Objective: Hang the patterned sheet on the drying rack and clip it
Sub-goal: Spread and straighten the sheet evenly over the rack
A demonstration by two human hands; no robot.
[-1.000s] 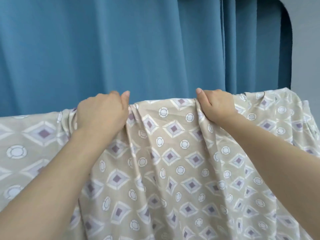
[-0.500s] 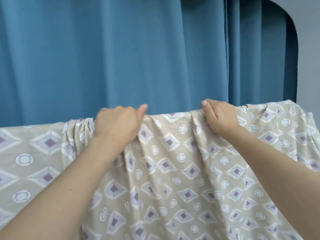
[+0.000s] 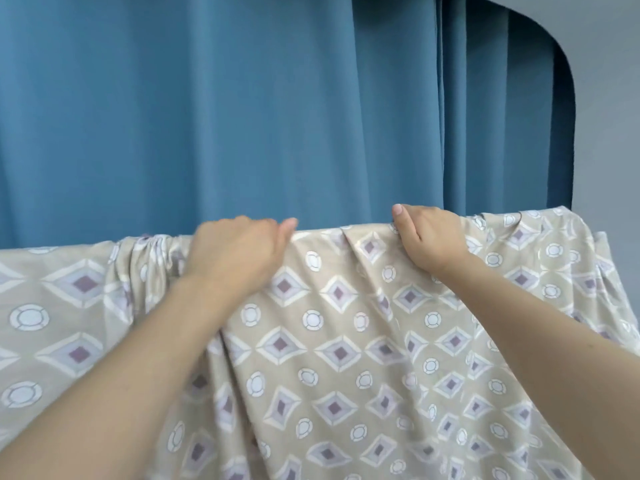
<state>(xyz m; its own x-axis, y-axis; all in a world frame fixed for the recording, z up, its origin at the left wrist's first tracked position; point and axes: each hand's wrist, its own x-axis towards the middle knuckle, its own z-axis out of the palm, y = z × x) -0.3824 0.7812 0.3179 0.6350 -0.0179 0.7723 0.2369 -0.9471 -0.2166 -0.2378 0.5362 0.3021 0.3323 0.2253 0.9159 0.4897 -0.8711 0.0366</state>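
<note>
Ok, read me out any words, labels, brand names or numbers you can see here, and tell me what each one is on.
None: no readable text shows.
The patterned sheet bears only diamonds and circles, no letters.
The blue curtain and grey wall are plain.
No tag shows where the left hand and right hand grip.

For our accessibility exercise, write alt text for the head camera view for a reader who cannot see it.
Both hands, left hand and right hand, grip the top fold of a beige cotton sheet with a diamond-and-circle pattern, draped downwards, in front of a blue pleated curtain.
</note>
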